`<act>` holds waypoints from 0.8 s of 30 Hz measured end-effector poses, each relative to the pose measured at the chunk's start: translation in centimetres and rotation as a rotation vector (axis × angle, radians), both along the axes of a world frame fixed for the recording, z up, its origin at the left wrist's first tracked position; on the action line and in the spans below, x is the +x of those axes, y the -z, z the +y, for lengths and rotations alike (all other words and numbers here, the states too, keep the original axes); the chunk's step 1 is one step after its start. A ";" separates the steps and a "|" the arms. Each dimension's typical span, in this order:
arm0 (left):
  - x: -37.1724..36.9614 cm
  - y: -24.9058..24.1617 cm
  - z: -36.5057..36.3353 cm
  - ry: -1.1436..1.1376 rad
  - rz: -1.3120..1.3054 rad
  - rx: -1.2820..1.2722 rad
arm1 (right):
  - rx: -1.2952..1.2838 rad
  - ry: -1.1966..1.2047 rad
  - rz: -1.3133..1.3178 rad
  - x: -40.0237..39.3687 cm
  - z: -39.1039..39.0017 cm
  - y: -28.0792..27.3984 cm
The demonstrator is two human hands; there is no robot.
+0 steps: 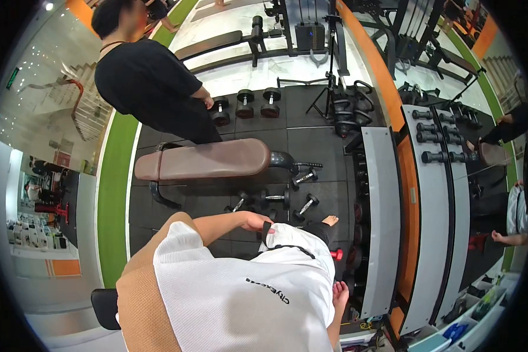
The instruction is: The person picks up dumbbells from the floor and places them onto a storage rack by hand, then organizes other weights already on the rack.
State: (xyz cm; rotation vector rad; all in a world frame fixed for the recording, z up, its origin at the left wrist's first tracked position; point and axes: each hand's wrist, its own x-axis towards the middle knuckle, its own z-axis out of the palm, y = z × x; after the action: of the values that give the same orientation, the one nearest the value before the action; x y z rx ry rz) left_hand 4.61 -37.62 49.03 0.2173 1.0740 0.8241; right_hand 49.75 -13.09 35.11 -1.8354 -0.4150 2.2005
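Note:
My left hand (255, 222) is closed on a black strap (266, 232) at the front of the white shirt (234, 293). At the shirt's right side, my right hand (340, 291) has loosely curled fingers that look apart, with nothing visible in them. A red dumbbell end (336, 254) shows just above it, partly hidden by the shirt. Several small dumbbells (274, 198) lie on the black floor beyond my left hand. A bare foot (331, 220) is on the floor to their right.
A brown padded bench (211, 161) stands ahead. Behind it, a person in black (149, 88) stands near round-headed dumbbells (244, 104). A tripod (330, 82) and kettlebells (352, 111) are farther right. A dumbbell rack (382, 223) and a mirror line the right side.

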 end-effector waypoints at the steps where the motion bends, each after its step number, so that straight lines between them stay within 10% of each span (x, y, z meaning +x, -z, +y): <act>1: -0.1 -0.2 0.3 -0.017 -0.020 -0.006 | 0.018 -0.033 0.031 0.0 -0.6 -0.1; 4: 0.0 1.0 0.9 -0.030 -0.042 -0.002 | -0.025 -0.139 -0.029 4.5 -2.5 6.3; 14: -2.1 4.3 3.7 -0.031 0.385 0.178 | 0.026 -0.303 -0.112 -2.4 6.9 -0.5; 16: -1.3 5.9 6.0 -0.081 -0.032 -0.119 | -0.018 -0.349 -0.264 2.9 9.1 -4.5; 24: 6.0 13.5 1.3 0.174 0.664 -0.448 | 0.186 -0.490 -0.251 -8.8 19.7 -11.9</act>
State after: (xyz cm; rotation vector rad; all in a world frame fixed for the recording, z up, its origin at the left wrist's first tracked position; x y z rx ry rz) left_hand 10.56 -36.34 35.53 0.2043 1.8029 0.3318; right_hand 40.92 6.63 46.98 -2.0753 -1.1888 2.1108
